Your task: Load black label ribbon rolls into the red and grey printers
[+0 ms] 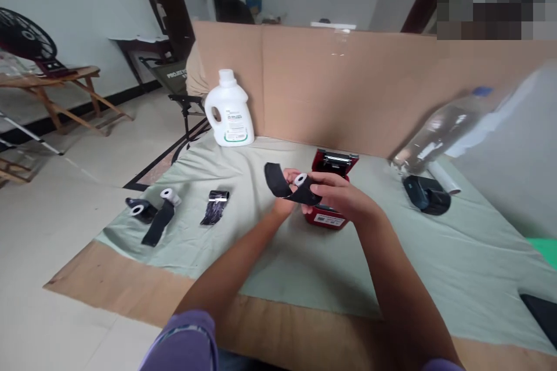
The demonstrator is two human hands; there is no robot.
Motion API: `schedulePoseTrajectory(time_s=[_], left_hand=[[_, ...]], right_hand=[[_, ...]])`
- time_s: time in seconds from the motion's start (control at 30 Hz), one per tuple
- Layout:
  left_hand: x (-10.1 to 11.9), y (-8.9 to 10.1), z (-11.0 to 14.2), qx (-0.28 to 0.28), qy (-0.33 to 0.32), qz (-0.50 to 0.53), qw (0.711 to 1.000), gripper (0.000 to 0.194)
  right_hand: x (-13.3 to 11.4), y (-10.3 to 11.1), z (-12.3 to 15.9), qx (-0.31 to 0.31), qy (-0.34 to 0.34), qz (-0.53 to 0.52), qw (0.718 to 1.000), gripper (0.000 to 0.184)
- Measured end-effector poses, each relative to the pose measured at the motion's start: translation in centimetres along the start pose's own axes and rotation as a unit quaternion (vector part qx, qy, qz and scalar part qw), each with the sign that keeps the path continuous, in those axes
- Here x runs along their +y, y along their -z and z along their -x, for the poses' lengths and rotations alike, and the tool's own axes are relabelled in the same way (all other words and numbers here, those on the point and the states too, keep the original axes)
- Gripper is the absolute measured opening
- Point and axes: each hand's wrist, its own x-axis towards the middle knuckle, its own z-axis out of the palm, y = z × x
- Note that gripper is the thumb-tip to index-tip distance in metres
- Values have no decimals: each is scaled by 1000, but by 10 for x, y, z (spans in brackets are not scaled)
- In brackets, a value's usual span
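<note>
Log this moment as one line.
left hand: holding white-cored black roll; right hand: holding same roll; red device: lid raised, partly behind hands; white jug: upright before cardboard

Worktop with cloth cover: layout by clock position, 12 at the far edge.
The worktop [113,278] is bare wood along the 6 o'clock edge; a creased pale green cloth [448,272] covers the remainder. Resting on the cloth: red device [326,221], lid raised, near centre; white jug [235,110], upright, 11 o'clock; clear bottle [439,130], tilted, 2 o'clock; black case [429,197] beside a white tube [446,178], between 2 and 3; black-and-white rolls [161,217], 9 o'clock; dark film roll [216,206], between 9 and 10.
</note>
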Motion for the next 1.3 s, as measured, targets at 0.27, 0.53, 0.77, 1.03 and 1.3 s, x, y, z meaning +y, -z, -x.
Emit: schedulePoseTrajectory(time_s=[0.27, 0.53, 0.77, 1.03, 1.3], left_hand=[[57, -14, -14, -103, -264, -111, 953, 43], [62, -21, -1, -280, -351, -295, 843, 23], [61, -10, -5, -309, -310, -319, 840, 19], [63, -5, -9, -342, -268, -317, 843, 25], [67, -17, 0, -351, -286, -317, 834, 25]], right_hand=[[-6, 83, 35, 164, -14, 298, 940, 27], [28, 76, 10, 165, -146, 597, 771, 29], [44, 69, -10, 205, -223, 613, 730, 38], [16, 101, 36, 366, -50, 456, 809, 33], [58, 117, 24, 441, 96, 290, 844, 55]])
